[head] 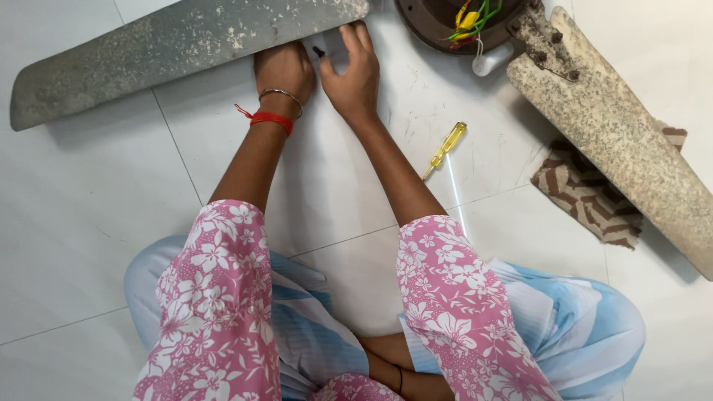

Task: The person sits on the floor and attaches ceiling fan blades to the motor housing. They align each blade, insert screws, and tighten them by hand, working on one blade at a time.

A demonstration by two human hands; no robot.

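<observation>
The left hand (284, 70) is gripping the dusty fan blade (178, 48) at its end. The right hand (352, 74) is pinching a small dark screw (319, 53) beside it, on the floor (89, 223).

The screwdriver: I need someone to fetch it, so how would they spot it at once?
Start at the dusty fan blade on the right of the white tiled floor, which lies over a brown striped cloth. Left of that cloth, beside the person's right forearm, lies the screwdriver. It is the only small tool there, with a clear yellow handle and a thin metal shaft.
</observation>
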